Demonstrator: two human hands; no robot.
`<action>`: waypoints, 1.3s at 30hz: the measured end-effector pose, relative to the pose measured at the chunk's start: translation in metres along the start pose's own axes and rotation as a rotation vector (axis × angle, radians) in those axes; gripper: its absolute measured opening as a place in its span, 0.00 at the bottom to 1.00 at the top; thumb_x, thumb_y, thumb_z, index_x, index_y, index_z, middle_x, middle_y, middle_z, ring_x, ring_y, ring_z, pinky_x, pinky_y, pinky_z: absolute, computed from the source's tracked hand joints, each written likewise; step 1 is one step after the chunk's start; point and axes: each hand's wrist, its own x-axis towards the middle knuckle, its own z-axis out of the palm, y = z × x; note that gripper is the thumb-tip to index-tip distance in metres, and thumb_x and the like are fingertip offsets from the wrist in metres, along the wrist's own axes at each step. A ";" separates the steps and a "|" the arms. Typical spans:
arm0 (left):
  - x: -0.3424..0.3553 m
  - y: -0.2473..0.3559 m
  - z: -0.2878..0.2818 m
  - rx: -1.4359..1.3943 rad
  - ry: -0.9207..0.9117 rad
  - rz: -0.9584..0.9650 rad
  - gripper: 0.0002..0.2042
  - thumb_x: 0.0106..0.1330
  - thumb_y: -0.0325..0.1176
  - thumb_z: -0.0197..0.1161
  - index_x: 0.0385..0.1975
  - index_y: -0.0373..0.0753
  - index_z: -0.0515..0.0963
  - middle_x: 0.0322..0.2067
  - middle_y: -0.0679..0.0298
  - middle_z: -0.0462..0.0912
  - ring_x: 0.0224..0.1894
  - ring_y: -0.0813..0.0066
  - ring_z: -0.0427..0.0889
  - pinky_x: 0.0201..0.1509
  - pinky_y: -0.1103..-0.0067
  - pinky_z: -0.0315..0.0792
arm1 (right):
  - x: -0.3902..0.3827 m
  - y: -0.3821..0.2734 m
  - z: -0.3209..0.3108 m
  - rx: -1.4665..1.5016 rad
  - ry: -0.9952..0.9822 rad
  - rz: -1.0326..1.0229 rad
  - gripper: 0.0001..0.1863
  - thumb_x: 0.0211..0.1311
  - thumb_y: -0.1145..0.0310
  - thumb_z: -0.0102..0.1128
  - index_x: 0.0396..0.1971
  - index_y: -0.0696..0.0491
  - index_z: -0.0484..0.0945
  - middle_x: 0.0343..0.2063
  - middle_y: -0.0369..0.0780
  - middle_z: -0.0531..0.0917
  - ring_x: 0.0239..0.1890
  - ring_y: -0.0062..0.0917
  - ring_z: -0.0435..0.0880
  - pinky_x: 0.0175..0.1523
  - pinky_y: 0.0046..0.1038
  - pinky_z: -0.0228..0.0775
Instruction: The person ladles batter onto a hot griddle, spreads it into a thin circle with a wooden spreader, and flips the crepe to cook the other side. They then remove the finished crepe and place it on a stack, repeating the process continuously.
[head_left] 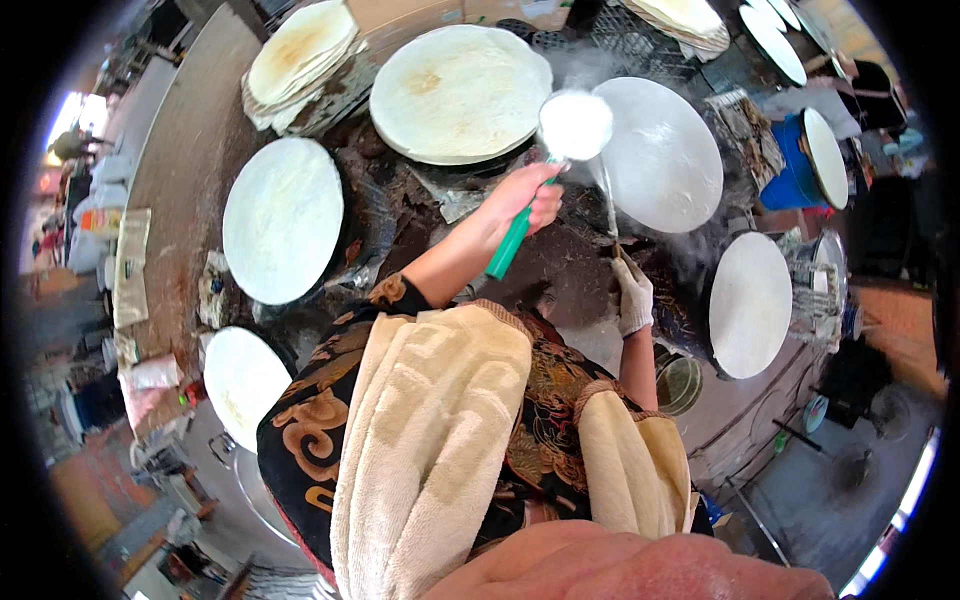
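My bare left hand [532, 200] grips the green handle of a tool [517, 232] with a round white head [575, 124], perhaps a batter-filled ladle, held over the left edge of a steaming round griddle with a white surface [652, 150]. Whether the head touches the griddle I cannot tell. My right hand [632, 293], in a white knit glove, is closed on a thin pale stick [607, 200] that reaches up to the griddle's left edge. Behind my left hand lies a round griddle covered by a large pale flatbread [460, 85].
Other white-covered rounds stand at left [282, 220], lower left [245, 385] and right [750, 305]. Flatbread stacks sit at back left [300, 60] and back right [675, 20]. Also in view are a curved wooden counter [170, 170], a blue bucket [785, 175] and a metal bucket [678, 390].
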 end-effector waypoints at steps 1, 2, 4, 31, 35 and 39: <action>-0.015 -0.005 -0.014 0.000 0.056 0.004 0.06 0.71 0.36 0.48 0.39 0.42 0.68 0.13 0.75 0.60 0.10 0.88 0.57 0.08 0.88 0.52 | -0.007 -0.004 0.013 0.006 -0.034 -0.019 0.21 0.63 0.61 0.57 0.54 0.53 0.74 0.16 0.29 0.72 0.11 0.11 0.63 0.15 0.16 0.52; -0.031 -0.009 -0.028 -0.001 0.112 0.008 0.06 0.71 0.36 0.48 0.39 0.42 0.67 0.13 0.75 0.60 0.10 0.88 0.57 0.08 0.88 0.52 | -0.008 -0.008 0.027 0.025 -0.060 -0.061 0.22 0.62 0.62 0.58 0.54 0.54 0.74 0.18 0.29 0.73 0.13 0.11 0.64 0.16 0.15 0.53; -0.064 -0.013 -0.042 0.017 0.221 0.049 0.07 0.71 0.37 0.49 0.40 0.42 0.67 0.13 0.75 0.59 0.10 0.88 0.57 0.09 0.88 0.52 | -0.019 -0.036 0.066 0.057 -0.149 -0.064 0.23 0.60 0.63 0.60 0.53 0.57 0.74 0.20 0.29 0.74 0.15 0.10 0.66 0.18 0.16 0.56; -0.250 -0.188 -0.060 -0.534 0.911 0.794 0.16 0.65 0.35 0.56 0.15 0.48 0.61 0.06 0.76 0.59 0.04 0.85 0.55 0.07 0.86 0.51 | 0.201 0.072 0.264 -0.188 -0.296 0.014 0.25 0.57 0.66 0.52 0.55 0.53 0.62 0.35 0.49 0.79 0.31 0.34 0.81 0.31 0.37 0.75; -0.257 -0.200 -0.070 -0.530 0.890 0.836 0.16 0.65 0.36 0.56 0.15 0.48 0.61 0.06 0.76 0.60 0.04 0.85 0.55 0.06 0.86 0.50 | 0.149 0.051 0.265 0.041 -0.445 0.148 0.17 0.63 0.63 0.50 0.49 0.54 0.65 0.40 0.47 0.79 0.36 0.37 0.81 0.30 0.39 0.76; -0.264 -0.197 -0.067 -0.495 0.959 0.822 0.16 0.66 0.37 0.55 0.16 0.48 0.61 0.05 0.76 0.60 0.03 0.86 0.56 0.06 0.86 0.50 | 0.147 0.059 0.234 -0.152 -0.568 0.249 0.20 0.67 0.58 0.49 0.52 0.54 0.65 0.43 0.47 0.79 0.38 0.36 0.81 0.38 0.38 0.77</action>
